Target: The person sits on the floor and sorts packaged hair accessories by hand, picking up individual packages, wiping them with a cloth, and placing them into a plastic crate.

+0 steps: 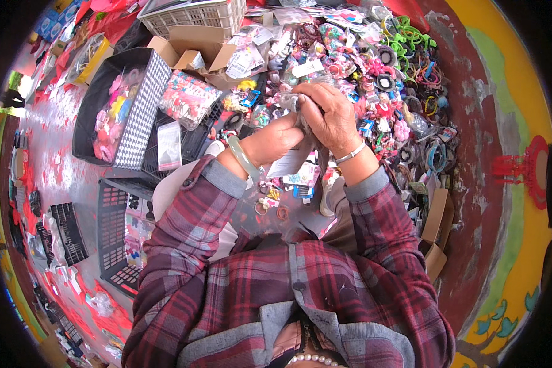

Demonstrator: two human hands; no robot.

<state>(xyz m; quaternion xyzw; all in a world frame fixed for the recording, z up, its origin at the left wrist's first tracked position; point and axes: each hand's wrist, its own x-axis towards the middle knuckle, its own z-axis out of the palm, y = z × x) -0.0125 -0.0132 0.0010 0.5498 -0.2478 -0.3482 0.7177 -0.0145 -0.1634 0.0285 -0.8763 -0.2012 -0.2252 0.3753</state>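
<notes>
In front of my chest, my left hand (271, 141) and my right hand (331, 116) are closed close together on a greyish, soft-looking item (290, 102). Its exact kind is partly hidden by my fingers. A pale card (290, 161) hangs below my left hand; whether it is joined to the grey item I cannot tell. Just beyond my hands spreads a large heap of hair accessories and trinkets (383, 98), many in pink, with green loops (411, 38) at its far right. Small carded pieces (302, 178) lie beneath my hands, between my feet.
To the left stands a black-and-white patterned bin (142, 110) with bagged colourful pieces, beside a bag of pink-and-white items (189, 98). Black crates (113, 236) sit nearer me. An open cardboard box (199, 43) and a beige basket (196, 17) are behind. A painted wall (500, 73) runs along the right.
</notes>
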